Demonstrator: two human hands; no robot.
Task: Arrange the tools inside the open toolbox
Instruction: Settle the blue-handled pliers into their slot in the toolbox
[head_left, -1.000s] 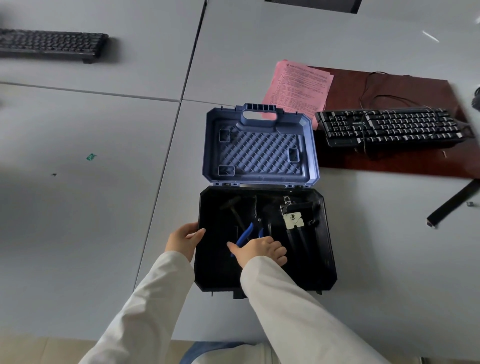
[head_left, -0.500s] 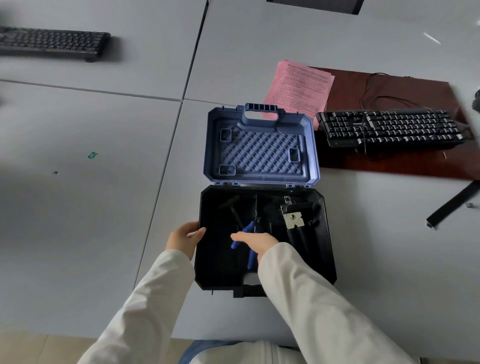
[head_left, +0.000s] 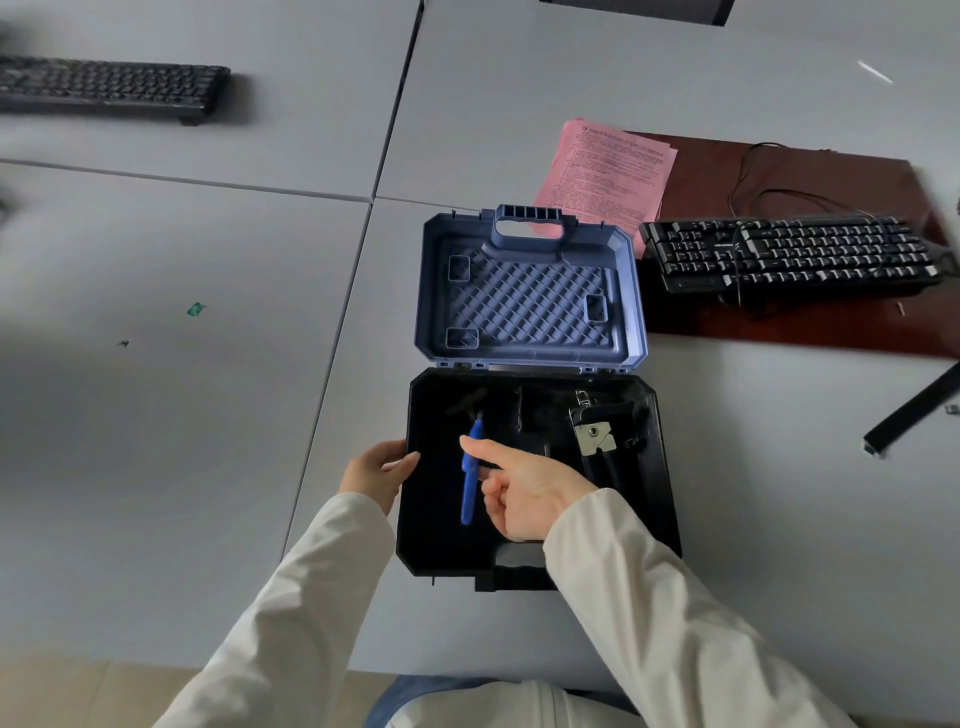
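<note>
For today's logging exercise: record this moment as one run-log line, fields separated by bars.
phase: arranging tools | left hand: grips toolbox left rim | right hand: index finger at blue-handled tool, grasp unclear | lid: open

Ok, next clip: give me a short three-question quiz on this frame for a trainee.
1. True or false: the lid of the toolbox is shut.
2. The blue-handled tool is: A) within the toolbox's black base, B) on the lid, C) outside the toolbox.
3. Fill in: the toolbox's left edge is gripped by the ____ hand.
Key: 1 false; 2 A; 3 left hand.
</note>
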